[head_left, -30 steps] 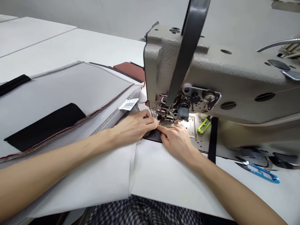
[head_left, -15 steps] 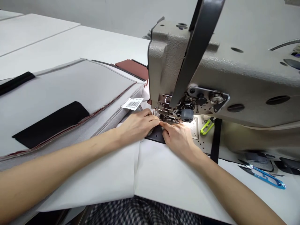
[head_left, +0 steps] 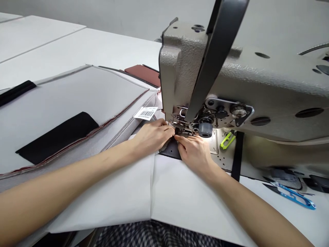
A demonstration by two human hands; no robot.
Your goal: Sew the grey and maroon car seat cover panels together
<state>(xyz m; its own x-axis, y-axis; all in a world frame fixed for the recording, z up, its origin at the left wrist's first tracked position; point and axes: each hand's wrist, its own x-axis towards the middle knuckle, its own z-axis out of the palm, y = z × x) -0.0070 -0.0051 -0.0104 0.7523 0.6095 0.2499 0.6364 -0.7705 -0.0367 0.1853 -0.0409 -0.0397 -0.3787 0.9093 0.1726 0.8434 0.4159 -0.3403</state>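
A sewing machine head (head_left: 231, 82) stands over my hands, its presser foot (head_left: 177, 130) lit from above. At the left of the foot, my left hand (head_left: 151, 136) has its fingers curled and closed on the edge of a grey sewn cover (head_left: 113, 89). My right hand (head_left: 195, 152) is just right of it, index finger pointing at the foot and the others bent under; whatever it grips is hidden. The two hands nearly touch at the fingertips. A white barcode label (head_left: 145, 113) sticks up from the cover's seam beside my left hand. Black strips (head_left: 59, 137) are attached to the cover.
Yellow-green thread snips (head_left: 227, 140) lie on the machine bed right of my right hand. Blue-handled snips (head_left: 295, 197) rest farther right on the white table (head_left: 185, 192). A reddish-brown piece (head_left: 142, 73) lies behind the cover. A black strap (head_left: 238, 156) crosses the bed.
Both hands keep almost the same place and grip by the presser foot. The view has shifted slightly; the cover shows little movement.
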